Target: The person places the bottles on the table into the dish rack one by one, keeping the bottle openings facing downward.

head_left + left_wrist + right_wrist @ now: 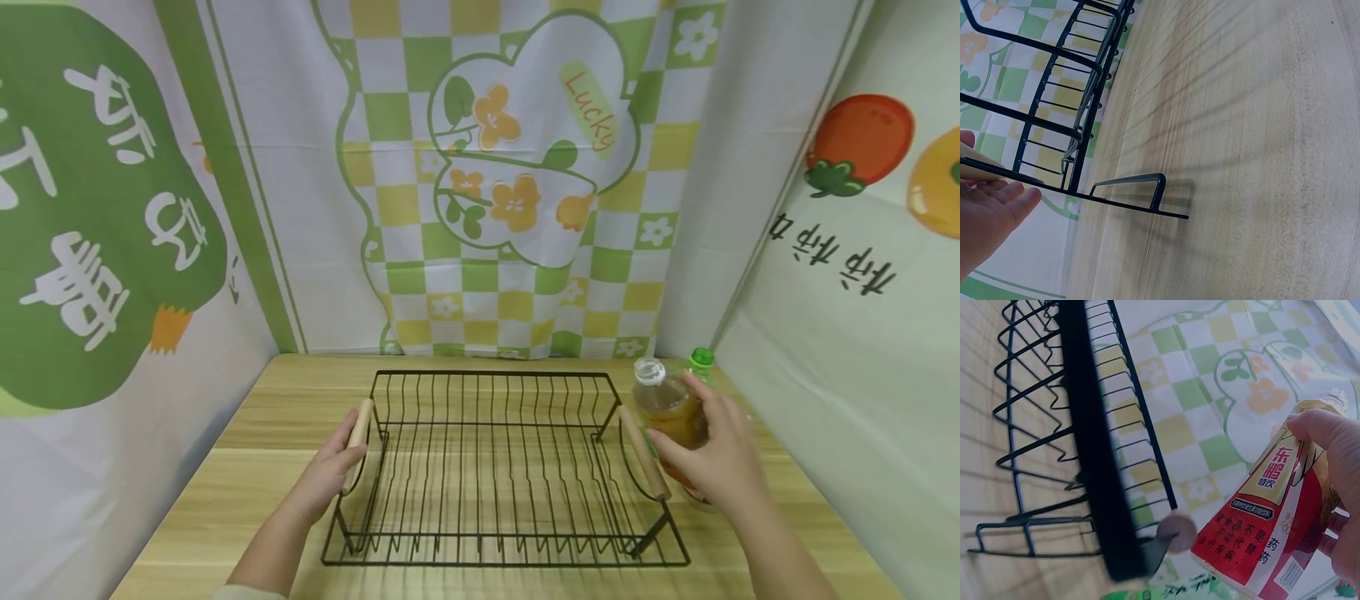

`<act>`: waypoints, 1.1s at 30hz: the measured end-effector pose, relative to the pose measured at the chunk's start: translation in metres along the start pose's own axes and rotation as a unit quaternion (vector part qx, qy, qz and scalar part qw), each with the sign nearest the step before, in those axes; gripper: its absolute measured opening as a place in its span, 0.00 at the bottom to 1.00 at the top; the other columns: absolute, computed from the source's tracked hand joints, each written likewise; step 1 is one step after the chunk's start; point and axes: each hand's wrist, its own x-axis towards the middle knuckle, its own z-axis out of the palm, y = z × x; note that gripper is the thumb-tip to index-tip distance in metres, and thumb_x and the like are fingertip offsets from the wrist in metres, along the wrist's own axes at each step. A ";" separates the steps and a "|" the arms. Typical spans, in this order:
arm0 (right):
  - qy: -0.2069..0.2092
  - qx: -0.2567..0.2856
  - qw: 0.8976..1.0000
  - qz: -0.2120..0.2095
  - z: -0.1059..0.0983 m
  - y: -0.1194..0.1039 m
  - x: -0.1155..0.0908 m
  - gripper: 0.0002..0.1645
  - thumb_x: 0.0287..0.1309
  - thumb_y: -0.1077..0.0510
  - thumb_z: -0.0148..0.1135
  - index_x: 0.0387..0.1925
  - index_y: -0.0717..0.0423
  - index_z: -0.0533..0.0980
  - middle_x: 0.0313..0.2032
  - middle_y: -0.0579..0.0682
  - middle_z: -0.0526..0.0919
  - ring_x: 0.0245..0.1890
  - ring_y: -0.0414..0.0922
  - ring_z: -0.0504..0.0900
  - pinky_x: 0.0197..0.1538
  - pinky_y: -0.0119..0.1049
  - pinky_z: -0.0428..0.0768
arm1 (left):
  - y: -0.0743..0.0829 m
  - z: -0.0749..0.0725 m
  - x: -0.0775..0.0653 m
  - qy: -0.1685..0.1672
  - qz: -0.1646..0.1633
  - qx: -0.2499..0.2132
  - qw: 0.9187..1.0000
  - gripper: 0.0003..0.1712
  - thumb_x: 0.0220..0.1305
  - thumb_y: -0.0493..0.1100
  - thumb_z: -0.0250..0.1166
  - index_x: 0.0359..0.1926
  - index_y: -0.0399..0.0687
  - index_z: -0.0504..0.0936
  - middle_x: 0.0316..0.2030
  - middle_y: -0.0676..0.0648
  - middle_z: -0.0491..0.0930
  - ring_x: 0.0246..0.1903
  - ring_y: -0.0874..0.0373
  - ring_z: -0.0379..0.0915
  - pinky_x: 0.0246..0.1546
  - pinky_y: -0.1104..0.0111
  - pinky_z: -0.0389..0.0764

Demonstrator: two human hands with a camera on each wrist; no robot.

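A black wire dish rack (480, 535) with two wooden handles stands in the middle of the wooden table. My left hand (327, 471) grips its left handle (362, 422), thumb on the near side; the left wrist view shows the fingers (1019, 203) curled under that handle. My right hand (723, 450) holds a drink bottle (671, 412) round its upper body, just right of the right handle (643, 454). Amber liquid and a clear cap show on the bottle. In the right wrist view its red and yellow label (1266, 506) faces the camera, with the bottle tilted there.
Behind the right hand stands another bottle with a green cap (702, 357), mostly hidden. The wooden table (217, 500) runs back to a checked, printed cloth (517, 308). Printed cloths also hang at the left (247, 400) and right (862, 400).
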 end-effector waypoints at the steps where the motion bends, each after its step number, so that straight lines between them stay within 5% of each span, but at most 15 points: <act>1: 0.001 -0.003 1.000 -0.006 0.000 -0.003 0.003 0.57 0.49 0.48 0.75 0.76 0.47 0.54 0.64 0.70 0.65 0.59 0.68 0.65 0.49 0.74 0.69 | 0.000 0.000 0.000 0.000 0.001 0.000 1.000 0.39 0.77 0.40 0.44 0.78 0.47 0.32 0.77 0.38 0.25 0.75 0.35 0.22 0.71 0.36 0.32; 13: 0.011 0.010 0.993 -0.113 0.016 -0.029 0.026 0.52 0.47 0.57 0.76 0.72 0.50 0.60 0.58 0.66 0.71 0.54 0.63 0.69 0.45 0.65 0.76 | 0.001 0.001 0.000 0.006 -0.002 0.003 1.000 0.39 0.77 0.40 0.44 0.78 0.46 0.33 0.77 0.38 0.27 0.76 0.35 0.23 0.72 0.37 0.32; 25: -0.055 0.016 0.992 -0.114 0.048 -0.053 0.035 0.52 0.48 0.53 0.75 0.73 0.44 0.60 0.61 0.63 0.69 0.61 0.64 0.66 0.53 0.71 0.73 | 0.001 0.001 0.001 0.009 0.008 0.015 1.000 0.39 0.76 0.40 0.44 0.78 0.45 0.33 0.77 0.36 0.28 0.76 0.35 0.25 0.73 0.38 0.35; 33: -0.075 0.020 0.989 -0.126 0.070 -0.061 0.035 0.50 0.49 0.52 0.75 0.72 0.45 0.61 0.60 0.62 0.70 0.59 0.62 0.69 0.53 0.66 0.74 | 0.004 -0.001 0.000 0.028 0.014 0.067 0.997 0.40 0.76 0.43 0.48 0.78 0.43 0.36 0.77 0.34 0.36 0.75 0.36 0.36 0.73 0.41 0.46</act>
